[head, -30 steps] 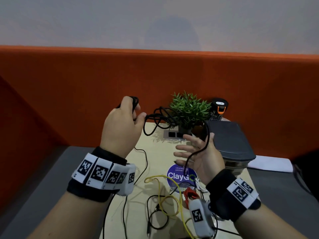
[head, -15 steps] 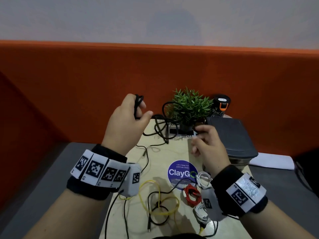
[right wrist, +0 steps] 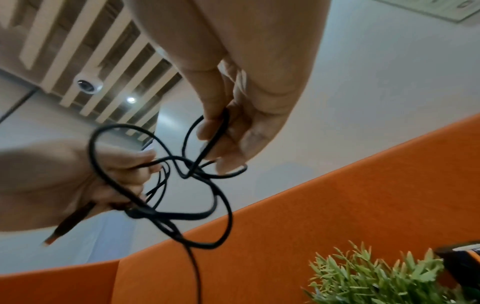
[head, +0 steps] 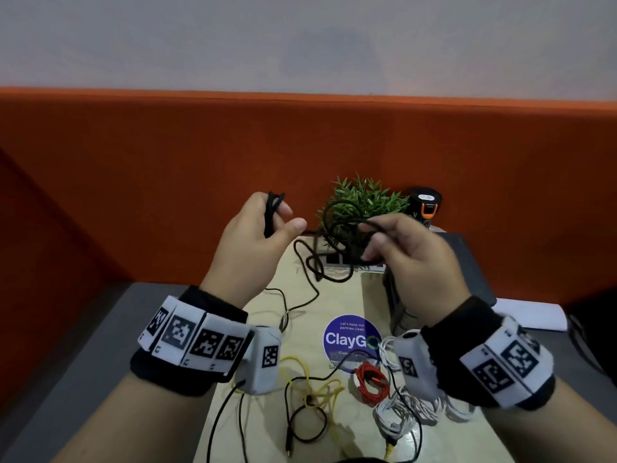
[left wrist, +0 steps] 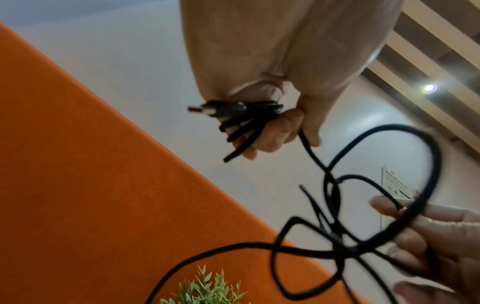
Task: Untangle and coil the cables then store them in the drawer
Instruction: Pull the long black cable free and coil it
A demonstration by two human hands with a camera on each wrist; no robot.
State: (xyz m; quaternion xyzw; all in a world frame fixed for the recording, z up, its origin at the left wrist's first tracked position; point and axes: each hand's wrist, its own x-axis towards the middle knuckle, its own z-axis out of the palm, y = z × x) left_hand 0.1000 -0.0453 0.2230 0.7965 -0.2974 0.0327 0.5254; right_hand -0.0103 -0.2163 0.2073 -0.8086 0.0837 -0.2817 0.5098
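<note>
While left hand (head: 257, 235) clutches coils, black cable (head: 337, 248) loops rightward.

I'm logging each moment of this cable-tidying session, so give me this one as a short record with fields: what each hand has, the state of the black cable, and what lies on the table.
left hand: left hand grips a folded bundle of the black cable
right hand: right hand pinches a loose loop of the same cable
cable state: part bundled, the rest in crossing loops between the hands, with a length trailing to the table
on table: yellow cable, red cable, white cable, a second black cable
behind: plant
drawer: not in view
</note>
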